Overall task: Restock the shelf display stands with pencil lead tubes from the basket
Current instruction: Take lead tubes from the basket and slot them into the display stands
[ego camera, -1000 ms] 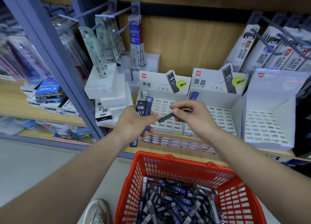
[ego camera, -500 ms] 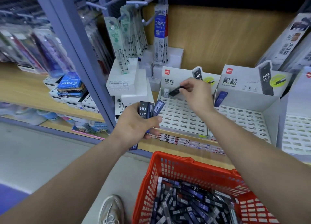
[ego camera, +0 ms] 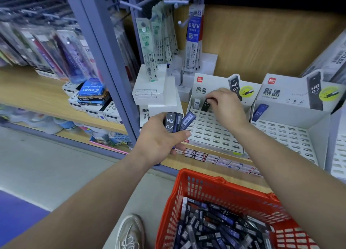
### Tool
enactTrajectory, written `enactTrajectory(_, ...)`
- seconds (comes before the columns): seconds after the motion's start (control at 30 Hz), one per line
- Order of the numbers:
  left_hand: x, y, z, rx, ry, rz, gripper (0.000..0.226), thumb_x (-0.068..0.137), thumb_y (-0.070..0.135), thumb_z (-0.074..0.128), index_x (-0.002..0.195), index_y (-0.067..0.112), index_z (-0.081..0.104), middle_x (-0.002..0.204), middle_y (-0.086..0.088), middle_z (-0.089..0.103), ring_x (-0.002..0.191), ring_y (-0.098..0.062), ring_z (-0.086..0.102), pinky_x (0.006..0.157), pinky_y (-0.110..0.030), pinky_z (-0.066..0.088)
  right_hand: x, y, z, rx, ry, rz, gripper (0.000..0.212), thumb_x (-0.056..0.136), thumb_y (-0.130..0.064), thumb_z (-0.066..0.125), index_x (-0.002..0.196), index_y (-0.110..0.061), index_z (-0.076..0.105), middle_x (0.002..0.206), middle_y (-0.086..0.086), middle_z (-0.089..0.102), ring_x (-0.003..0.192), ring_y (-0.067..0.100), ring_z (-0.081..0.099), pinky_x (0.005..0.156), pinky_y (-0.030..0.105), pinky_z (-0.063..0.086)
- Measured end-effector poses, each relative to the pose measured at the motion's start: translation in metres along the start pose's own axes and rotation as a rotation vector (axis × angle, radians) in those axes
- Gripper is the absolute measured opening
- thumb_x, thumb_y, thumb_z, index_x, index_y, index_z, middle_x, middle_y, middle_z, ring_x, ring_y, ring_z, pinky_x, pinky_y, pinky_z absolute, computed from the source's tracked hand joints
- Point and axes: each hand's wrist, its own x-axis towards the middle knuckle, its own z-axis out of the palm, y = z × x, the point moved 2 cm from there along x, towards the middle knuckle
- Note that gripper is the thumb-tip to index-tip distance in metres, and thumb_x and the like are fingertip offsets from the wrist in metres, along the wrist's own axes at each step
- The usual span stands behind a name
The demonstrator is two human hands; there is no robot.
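Right arm reaches forward over the basket (ego camera: 206, 181). Right hand (ego camera: 226, 106) is palm down, fingertips pinching the top of a black tube (ego camera: 206, 105). The tube is upright at the back row of the left stand (ego camera: 211, 131), just beside a pale tube (ego camera: 196, 103) standing there. Can't tell if its foot sits in a slot. Left hand (ego camera: 161, 136) is lower, near the stand's front left corner. Its thumb and fingers curl round a fanned bunch (ego camera: 175, 121) of tubes, "HB 0.7" label facing the camera.

Versus half a second ago: the black tube was tilted in the air over the stand's back and is now upright and lower. Left hand's grip on the bunch is unchanged.

Stands are white cardboard with a slotted grid floor and printed back panel. Right stand (ego camera: 286, 134) has one blue tube (ego camera: 259, 112) at its back left. Tubes are slim, flat, glossy plastic, black or dark blue. Basket is red plastic lattice, heaped with loose tubes (ego camera: 215, 226). Shelf (ego camera: 232, 176) is a wood-grain board with a grey-blue metal upright (ego camera: 104, 61). A shoe (ego camera: 131, 232) is on the grey floor (ego camera: 56, 164) beside the basket.
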Motion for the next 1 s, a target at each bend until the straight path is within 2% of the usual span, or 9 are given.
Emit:
enactTrajectory(0.1, 0.000, -0.001, -0.001, -0.002, 0.003, 0.000, 0.024, 0.086, 0.018, 0.081, 0.101, 0.025, 0.064, 0.085, 0.003, 0.078, 0.066, -0.021, 0.077, 0.048, -0.025, 0.054, -0.001, -0.002, 0.004, -0.053, -0.025, 0.002, 0.023, 0.098, -0.009, 0.058, 0.114, -0.008, 0.074, 0.111, 0.010, 0.057, 0.102, 0.028, 0.059, 0.087, 0.038, 0.049)
enactTrajectory(0.2, 0.001, -0.001, -0.002, -0.005, 0.001, -0.009, 0.024, 0.086, 0.017, 0.081, 0.101, 0.025, 0.064, 0.085, 0.003, 0.078, 0.066, -0.021, 0.076, 0.047, -0.024, 0.053, -0.003, -0.004, 0.006, -0.079, -0.085, 0.006, 0.030, 0.099, -0.008, 0.055, 0.124, -0.012, 0.071, 0.112, 0.011, 0.058, 0.106, 0.030, 0.058, 0.090, 0.040, 0.049)
enactTrajectory(0.3, 0.003, -0.001, 0.000, -0.010, -0.009, -0.011, 0.023, 0.087, 0.017, 0.080, 0.100, 0.025, 0.063, 0.088, 0.001, 0.079, 0.067, -0.021, 0.076, 0.046, -0.024, 0.052, -0.008, -0.011, -0.003, -0.048, -0.083, 0.025, 0.027, 0.098, -0.012, 0.059, 0.122, -0.012, 0.071, 0.110, 0.010, 0.060, 0.101, 0.029, 0.061, 0.091, 0.041, 0.050)
enactTrajectory(0.4, 0.004, 0.001, 0.002, -0.010, -0.012, -0.001, 0.022, 0.087, 0.016, 0.080, 0.097, 0.026, 0.063, 0.082, 0.004, 0.078, 0.065, -0.021, 0.076, 0.047, -0.024, 0.054, -0.026, -0.027, -0.021, 0.207, 0.011, 0.105, 0.021, 0.098, -0.018, 0.061, 0.114, -0.018, 0.075, 0.100, -0.002, 0.067, 0.091, 0.019, 0.065, 0.086, 0.034, 0.052)
enactTrajectory(0.47, 0.004, 0.002, 0.007, -0.005, -0.022, 0.008, 0.022, 0.088, 0.016, 0.079, 0.098, 0.026, 0.063, 0.081, 0.004, 0.078, 0.064, -0.020, 0.076, 0.047, -0.023, 0.054, -0.043, -0.042, -0.033, 0.486, -0.048, 0.158, 0.018, 0.099, -0.024, 0.059, 0.105, -0.023, 0.075, 0.087, -0.011, 0.072, 0.081, 0.012, 0.069, 0.077, 0.029, 0.056)
enactTrajectory(0.53, 0.004, 0.004, 0.013, -0.007, -0.038, 0.012, 0.023, 0.088, 0.016, 0.079, 0.101, 0.025, 0.063, 0.082, 0.001, 0.077, 0.064, -0.021, 0.076, 0.047, -0.022, 0.052, -0.056, -0.057, -0.043, 0.666, -0.148, 0.156, 0.016, 0.099, -0.026, 0.060, 0.101, -0.022, 0.075, 0.083, -0.007, 0.073, 0.070, 0.012, 0.070, 0.067, 0.027, 0.057)
enactTrajectory(0.7, 0.001, 0.010, 0.025, -0.038, -0.061, 0.023, 0.024, 0.088, 0.015, 0.079, 0.105, 0.022, 0.063, 0.082, 0.002, 0.074, 0.063, -0.023, 0.075, 0.047, -0.024, 0.054, -0.068, -0.065, -0.059, 0.765, -0.250, 0.222, 0.006, 0.092, -0.008, 0.070, 0.093, -0.015, 0.071, 0.066, 0.003, 0.064, 0.058, 0.022, 0.069, 0.057, 0.032, 0.057)
enactTrajectory(0.87, 0.004, 0.014, 0.027, -0.121, -0.016, 0.004, 0.022, 0.088, 0.016, 0.079, 0.102, 0.016, 0.062, 0.093, -0.005, 0.075, 0.062, -0.022, 0.075, 0.046, -0.024, 0.053, -0.078, -0.042, -0.075, 0.991, -0.185, 0.344, 0.010, 0.091, 0.003, 0.067, 0.094, -0.006, 0.068, 0.081, 0.016, 0.067, 0.074, 0.029, 0.073, 0.069, 0.029, 0.058)
enactTrajectory(1.0, 0.004, 0.017, 0.034, -0.150, -0.038, 0.006, 0.020, 0.088, 0.017, 0.080, 0.099, 0.014, 0.063, 0.091, -0.006, 0.074, 0.060, -0.019, 0.073, 0.046, -0.021, 0.051, -0.086, -0.032, -0.077, 1.007, -0.169, 0.363, 0.024, 0.084, 0.010, 0.071, 0.080, -0.013, 0.071, 0.090, 0.014, 0.074, 0.082, 0.028, 0.075, 0.078, 0.031, 0.060)
